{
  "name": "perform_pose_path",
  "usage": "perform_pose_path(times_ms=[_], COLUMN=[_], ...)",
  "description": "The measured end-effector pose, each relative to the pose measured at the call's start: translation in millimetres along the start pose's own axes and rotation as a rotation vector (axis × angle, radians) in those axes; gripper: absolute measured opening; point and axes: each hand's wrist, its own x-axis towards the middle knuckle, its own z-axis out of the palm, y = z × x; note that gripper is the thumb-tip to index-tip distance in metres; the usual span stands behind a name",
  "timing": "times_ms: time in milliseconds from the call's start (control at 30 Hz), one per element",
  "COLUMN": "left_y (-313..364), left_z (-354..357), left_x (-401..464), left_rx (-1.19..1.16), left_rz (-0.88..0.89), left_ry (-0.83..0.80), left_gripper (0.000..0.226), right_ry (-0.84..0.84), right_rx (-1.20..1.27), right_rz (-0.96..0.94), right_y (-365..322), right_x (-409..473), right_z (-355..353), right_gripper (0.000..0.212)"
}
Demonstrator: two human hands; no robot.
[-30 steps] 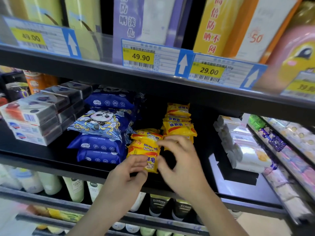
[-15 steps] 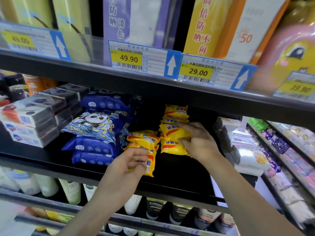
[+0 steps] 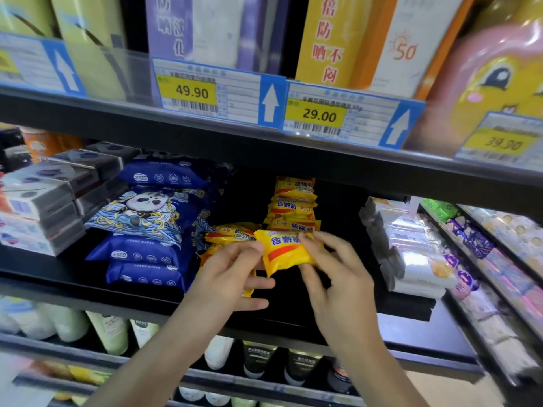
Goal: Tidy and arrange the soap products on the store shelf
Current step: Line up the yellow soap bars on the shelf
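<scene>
both hands hold one yellow soap packet point(image 3: 286, 252) above the front of the black shelf point(image 3: 88, 286): the left hand point(image 3: 232, 274) pinches its left edge, the right hand point(image 3: 332, 268) grips its right end. just behind are a low yellow pile point(image 3: 232, 235) and a taller yellow stack point(image 3: 293, 205). blue packs point(image 3: 147, 224) crowd the left, white packs point(image 3: 411, 248) the right.

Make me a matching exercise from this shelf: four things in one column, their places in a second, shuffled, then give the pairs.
1. yellow soap packet
2. blue panda pack
3. grey boxes
4. 29.00 price tag

A. upper shelf edge
B. far left of the middle shelf
C. held in both hands
D. on the stack of blue packs

Pairs: 1-C, 2-D, 3-B, 4-A
</scene>
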Motion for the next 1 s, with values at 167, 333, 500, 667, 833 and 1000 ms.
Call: perform_pose_path(times_ms=[167,333,500,667,833,1000], left_y=[-3,-11,-17,-18,-20,-20], left_z=[3,-13,-15,-17,-20,-20], left_x=[-2,-7,-11,-4,-3,-4], left_rx=[-0.047,0.153,0.583,0.699,0.562,0.463], left_rz=[0.022,0.218,0.538,0.772,0.765,0.727], left_ry=[-0.123,-0.278,-0.231,-0.116,-0.112,-0.133], left_gripper=[0.074,0.081,0.079,0.060,0.064,0.065], right_ry=[-0.013,0.029,0.104,0.077,0.004,-0.072], right_rx=[0.008,0.038,0.033,0.107,0.145,0.022], right_rz=[-0.019,-0.043,-0.090,-0.111,-0.060,-0.089], right_y=[-9,-7,-6,-10,-7,-6], right_x=[-22,-23,-30,-31,-31,-29], right_z=[-3,-11,-10,-9,-13,-11], right_gripper=[0.047,0.033,0.035,0.044,0.074,0.085])
